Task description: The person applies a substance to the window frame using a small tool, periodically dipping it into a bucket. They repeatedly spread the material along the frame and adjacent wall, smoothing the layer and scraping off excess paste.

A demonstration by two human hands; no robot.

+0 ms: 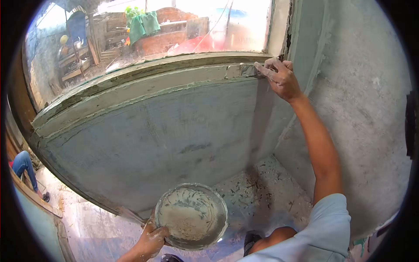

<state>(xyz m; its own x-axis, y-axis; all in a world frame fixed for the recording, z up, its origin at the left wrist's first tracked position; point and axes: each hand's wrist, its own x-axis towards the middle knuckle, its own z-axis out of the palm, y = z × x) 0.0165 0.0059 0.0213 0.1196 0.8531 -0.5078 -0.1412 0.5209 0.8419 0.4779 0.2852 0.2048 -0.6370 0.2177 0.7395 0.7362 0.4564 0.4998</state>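
Observation:
My left hand (150, 240) grips the rim of a round basin (162, 227), thumb over the edge. Wet grey plaster (185, 217) coats the inside of the basin. Beside the same hand a pale, thin tool (131, 215) sticks out to the left, partly hidden by the fingers. Up at the right end of the window ledge (174, 79), my right hand (281, 78) is closed on a putty knife (248, 70), its flat blade lying against the ledge's front face. Fresh-looking grey plaster covers that face, with rough ridges along its lower edge.
Above the ledge is a window (152, 30) with boards and a green cloth beyond it. A grey wall (366, 105) stands close on my right. Crumbs of plaster litter the floor (262, 192) in the corner. At far left shows another person's leg (25, 168).

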